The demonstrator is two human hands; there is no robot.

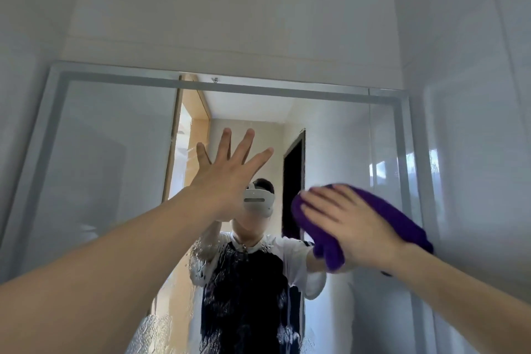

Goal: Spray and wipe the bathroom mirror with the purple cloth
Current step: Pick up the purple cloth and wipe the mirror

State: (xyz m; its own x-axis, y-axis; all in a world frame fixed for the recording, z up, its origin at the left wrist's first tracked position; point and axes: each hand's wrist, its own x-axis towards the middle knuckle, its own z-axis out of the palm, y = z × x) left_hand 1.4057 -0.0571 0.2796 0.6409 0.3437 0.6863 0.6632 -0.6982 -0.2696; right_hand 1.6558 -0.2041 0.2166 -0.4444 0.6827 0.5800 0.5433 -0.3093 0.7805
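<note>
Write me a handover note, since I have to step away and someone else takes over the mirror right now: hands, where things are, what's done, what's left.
Left hand: open, fingers spread flat toward the mirror, holding nothing.
Right hand: presses the purple cloth against the glass, right of centre.
Done: the mirror is sprayed; wet streaks and droplets cover the lower middle.
Left: wipe that wet patch and the rest of the glass. The left part looks dry, but whether it has been wiped cannot be told.
The spray bottle is not in view.
</note>
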